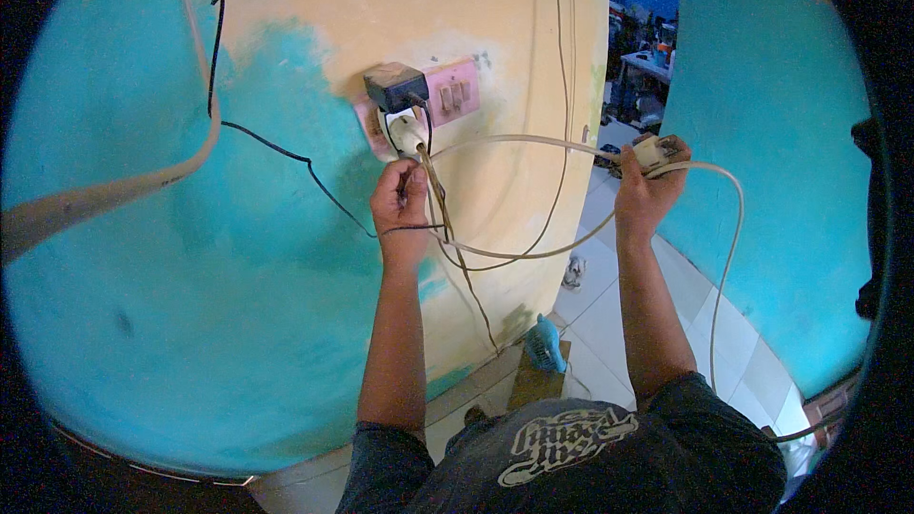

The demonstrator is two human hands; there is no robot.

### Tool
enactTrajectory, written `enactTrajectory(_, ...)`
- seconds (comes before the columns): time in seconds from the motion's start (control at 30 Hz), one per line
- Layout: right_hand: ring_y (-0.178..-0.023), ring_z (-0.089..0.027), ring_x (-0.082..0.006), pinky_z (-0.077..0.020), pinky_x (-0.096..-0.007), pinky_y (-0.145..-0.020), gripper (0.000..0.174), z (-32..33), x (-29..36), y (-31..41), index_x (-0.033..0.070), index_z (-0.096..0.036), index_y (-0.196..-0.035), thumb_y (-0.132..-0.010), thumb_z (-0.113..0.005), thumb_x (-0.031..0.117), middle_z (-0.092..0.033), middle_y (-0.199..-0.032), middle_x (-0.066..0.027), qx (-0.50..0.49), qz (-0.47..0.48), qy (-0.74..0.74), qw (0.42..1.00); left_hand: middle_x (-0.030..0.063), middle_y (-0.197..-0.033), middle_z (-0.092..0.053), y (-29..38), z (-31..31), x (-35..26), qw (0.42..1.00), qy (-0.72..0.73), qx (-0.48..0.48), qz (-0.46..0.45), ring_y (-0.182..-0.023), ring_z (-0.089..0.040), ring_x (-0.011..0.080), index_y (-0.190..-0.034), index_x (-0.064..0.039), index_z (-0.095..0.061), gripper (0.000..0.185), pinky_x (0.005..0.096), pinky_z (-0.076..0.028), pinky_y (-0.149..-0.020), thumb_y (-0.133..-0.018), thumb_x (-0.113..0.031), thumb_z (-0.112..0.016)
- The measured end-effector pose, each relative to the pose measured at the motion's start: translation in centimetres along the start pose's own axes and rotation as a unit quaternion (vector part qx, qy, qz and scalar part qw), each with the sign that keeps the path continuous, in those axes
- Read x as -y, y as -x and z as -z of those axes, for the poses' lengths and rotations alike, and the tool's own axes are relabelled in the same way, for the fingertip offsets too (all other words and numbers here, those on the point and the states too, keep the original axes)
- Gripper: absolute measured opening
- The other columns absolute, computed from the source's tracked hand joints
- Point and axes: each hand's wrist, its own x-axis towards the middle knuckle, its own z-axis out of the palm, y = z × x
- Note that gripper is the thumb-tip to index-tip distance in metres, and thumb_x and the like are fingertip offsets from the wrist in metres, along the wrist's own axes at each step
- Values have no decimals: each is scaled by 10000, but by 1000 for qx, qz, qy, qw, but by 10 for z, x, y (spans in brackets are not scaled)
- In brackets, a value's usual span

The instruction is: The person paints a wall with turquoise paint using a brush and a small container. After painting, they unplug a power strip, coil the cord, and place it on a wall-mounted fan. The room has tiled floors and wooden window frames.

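Observation:
My left hand point(401, 196) is at the lower edge of a pink wall socket plate point(370, 130), just below a white round plug point(407, 134); what its curled fingers grip cannot be told. A black power adapter point(395, 87) sits above that plug. Beside it is a pink switch plate point(455, 94) with several switches. My right hand point(651, 175), raised away from the wall, holds a cream-coloured electrical fitting point(651, 152) with a white cable point(528, 138) running by it. The cable loops between both hands, and part of it hangs down on the right.
A thin black wire point(268, 145) runs across the turquoise and cream wall, with other cords dangling. A small blue fan point(544, 345) stands low by the wall's foot. Beyond the wall's edge, a white table point(645, 63) holds several items. A turquoise wall point(771, 157) rises at right.

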Motion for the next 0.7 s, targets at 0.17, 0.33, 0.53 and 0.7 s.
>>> enactTrajectory(0.17,-928,-611,-211,-509,-320,-827,569,-14,7,2,28,-463,-1213,-734,-763,-42,-604,-1047,-133,50,-14,71,996,128,-898,-664,7,11,0,992,-118,-49,-18,-791,-631,236,-997,-7,-650,151,332,-490,-711,-957,-133,-578)
enactTrajectory(0.33,-922,-623,-239,-504,-333,-810,537,-39,23,6,28,-518,-1162,-703,-792,-21,-616,-1008,-132,73,52,95,991,182,-1006,-678,-5,21,-20,963,-202,-46,-171,-944,-644,378,-1076,-23,-643,192,419,-503,-812,-904,-94,-594)
enactTrajectory(0.53,-804,-633,-205,-511,-332,-751,473,-58,24,9,27,-529,-1077,-682,-783,-34,-656,-845,-89,217,-57,36,974,144,-933,-701,-15,21,-46,962,-227,41,-147,-826,-688,271,-1050,-35,-676,160,354,-528,-752,-913,-107,-638)
enactTrajectory(0.7,-736,-640,-166,-504,-289,-634,490,-50,21,-14,13,-530,-1125,-703,-777,-21,-672,-789,-93,236,-146,65,958,152,-859,-699,-14,27,-48,979,-168,70,-92,-740,-684,264,-1022,-40,-684,134,345,-526,-682,-914,-63,-609)
